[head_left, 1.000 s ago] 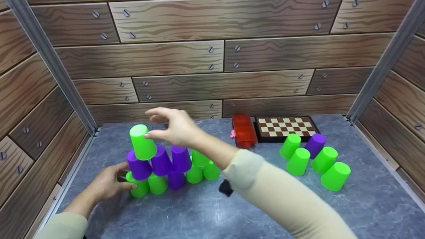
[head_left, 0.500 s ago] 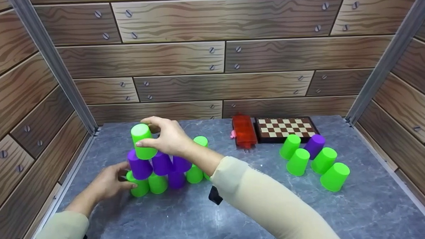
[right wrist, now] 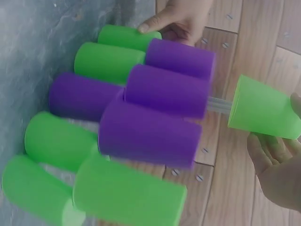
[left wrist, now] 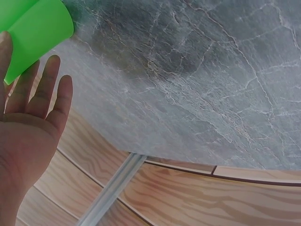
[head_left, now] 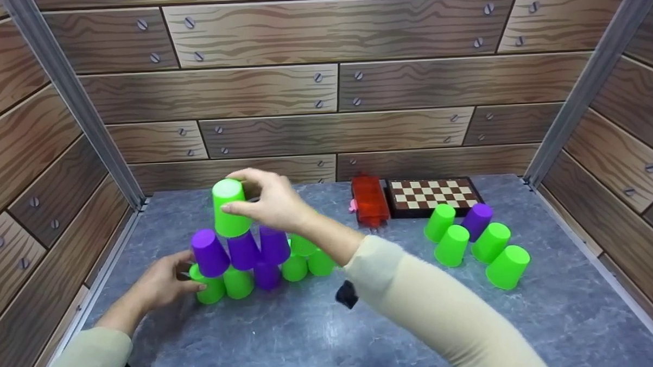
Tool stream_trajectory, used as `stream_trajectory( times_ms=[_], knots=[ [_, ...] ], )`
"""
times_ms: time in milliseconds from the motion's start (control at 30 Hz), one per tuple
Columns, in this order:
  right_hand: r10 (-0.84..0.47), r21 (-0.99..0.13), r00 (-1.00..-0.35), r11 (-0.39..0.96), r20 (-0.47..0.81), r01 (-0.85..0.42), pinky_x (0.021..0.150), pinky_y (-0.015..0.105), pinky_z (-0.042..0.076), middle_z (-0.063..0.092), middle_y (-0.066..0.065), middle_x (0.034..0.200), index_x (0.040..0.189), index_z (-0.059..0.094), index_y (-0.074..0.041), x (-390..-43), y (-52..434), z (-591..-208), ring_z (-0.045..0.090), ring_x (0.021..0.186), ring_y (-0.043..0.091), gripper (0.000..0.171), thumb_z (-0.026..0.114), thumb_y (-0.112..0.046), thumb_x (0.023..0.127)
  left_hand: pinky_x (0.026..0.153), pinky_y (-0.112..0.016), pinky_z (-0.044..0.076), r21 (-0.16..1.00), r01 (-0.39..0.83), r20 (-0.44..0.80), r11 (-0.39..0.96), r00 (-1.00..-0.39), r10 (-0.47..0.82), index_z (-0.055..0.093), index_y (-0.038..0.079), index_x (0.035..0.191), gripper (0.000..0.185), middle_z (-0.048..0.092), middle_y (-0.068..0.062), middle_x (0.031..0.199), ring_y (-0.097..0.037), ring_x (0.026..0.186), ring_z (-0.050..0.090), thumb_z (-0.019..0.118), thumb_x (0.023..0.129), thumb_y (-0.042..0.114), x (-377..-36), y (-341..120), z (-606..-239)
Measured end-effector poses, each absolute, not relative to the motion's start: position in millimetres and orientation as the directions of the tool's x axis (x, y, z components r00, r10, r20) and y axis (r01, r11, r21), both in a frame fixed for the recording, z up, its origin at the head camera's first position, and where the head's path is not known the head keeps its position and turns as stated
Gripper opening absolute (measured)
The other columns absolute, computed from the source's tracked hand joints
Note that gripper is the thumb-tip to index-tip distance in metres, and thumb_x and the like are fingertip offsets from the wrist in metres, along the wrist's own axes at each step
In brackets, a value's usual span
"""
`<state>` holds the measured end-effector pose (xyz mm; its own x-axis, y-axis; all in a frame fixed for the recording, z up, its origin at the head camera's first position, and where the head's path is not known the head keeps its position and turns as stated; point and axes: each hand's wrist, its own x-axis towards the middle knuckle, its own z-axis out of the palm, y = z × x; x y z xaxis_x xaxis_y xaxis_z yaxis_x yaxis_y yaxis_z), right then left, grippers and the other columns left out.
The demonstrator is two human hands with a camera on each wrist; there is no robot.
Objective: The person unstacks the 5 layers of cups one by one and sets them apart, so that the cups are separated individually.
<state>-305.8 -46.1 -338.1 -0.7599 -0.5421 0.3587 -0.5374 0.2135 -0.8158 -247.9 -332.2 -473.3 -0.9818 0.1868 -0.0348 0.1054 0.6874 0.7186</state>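
Head view: the right hand (head_left: 273, 204) grips an inverted green cup (head_left: 229, 207) above the purple cups (head_left: 242, 250) of the cup pyramid near the table's (head_left: 288, 337) rear left corner. Left wrist view: the left hand (left wrist: 28, 132), fingers straight, touches a bottom-row green cup (left wrist: 35, 30). Right wrist view: the held cup (right wrist: 265, 109) sits above the purple row.

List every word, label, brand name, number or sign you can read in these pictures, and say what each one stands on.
None: no readable text shows in any view.
The green cup in the right hand is plain, as are the stacked cups and the loose cups.
The chessboard shows only squares, no letters or numbers.
The red box shows no label that can be made out.
The wood-pattern walls show only printed screw heads.
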Motion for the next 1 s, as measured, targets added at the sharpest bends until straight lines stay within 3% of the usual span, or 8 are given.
stream_trajectory(
  times_ms=[133, 467, 800, 1000],
  knots=[
    [-0.549, -0.819, -0.746, 0.179, 0.377, -0.546, 0.093, 0.03, 0.061, 0.077, 0.004, 0.115, 0.135, 0.069, -0.01, -308.3, -18.5, -330.3, 0.073, 0.106, 0.014, 0.048, 0.087, -0.02, 0.092, 0.098, -0.057, 0.059, 0.713, 0.111, -0.032, 0.692, -0.981, 0.19, 0.062, 0.0, 0.141, 0.065, 0.074, -0.019, 0.121, -0.041, 0.114, 0.07, 0.091, 0.084, 0.012, -247.5, -333.8, -472.8],
    [-0.507, -0.784, -0.763, 0.241, 0.401, -0.572, 0.102, 0.038, 0.058, 0.074, 0.0, 0.123, 0.136, 0.069, -0.011, -315.2, 68.8, -329.5, 0.071, 0.113, 0.018, 0.049, 0.087, -0.021, 0.091, 0.098, -0.054, 0.059, 0.709, 0.084, -0.058, 0.7, -0.983, 0.176, 0.055, -0.004, 0.148, 0.071, 0.071, -0.021, 0.126, -0.044, 0.119, 0.067, 0.089, 0.087, 0.013, -247.1, -334.6, -473.1],
    [-0.462, -0.779, -0.813, 0.335, 0.355, -0.53, 0.094, 0.035, 0.062, 0.074, 0.012, 0.121, 0.131, 0.069, -0.003, -312.6, 156.4, -343.7, 0.073, 0.113, 0.028, 0.047, 0.087, -0.011, 0.089, 0.097, -0.055, 0.06, 0.709, 0.102, -0.045, 0.698, -0.981, 0.189, 0.055, -0.006, 0.146, 0.072, 0.07, -0.023, 0.124, -0.044, 0.115, 0.069, 0.09, 0.085, 0.012, -247.2, -334.6, -474.1],
    [-0.457, -0.757, -0.84, 0.425, 0.293, -0.496, 0.09, 0.032, 0.063, 0.072, 0.011, 0.119, 0.132, 0.067, -0.004, -306.3, 210.8, -355.0, 0.072, 0.109, 0.027, 0.049, 0.087, -0.011, 0.088, 0.097, -0.056, 0.059, 0.706, 0.111, -0.038, 0.699, -0.98, 0.193, 0.057, -0.004, 0.145, 0.07, 0.071, -0.022, 0.125, -0.044, 0.115, 0.069, 0.09, 0.085, 0.013, -248.2, -332.9, -474.8]
  ],
)
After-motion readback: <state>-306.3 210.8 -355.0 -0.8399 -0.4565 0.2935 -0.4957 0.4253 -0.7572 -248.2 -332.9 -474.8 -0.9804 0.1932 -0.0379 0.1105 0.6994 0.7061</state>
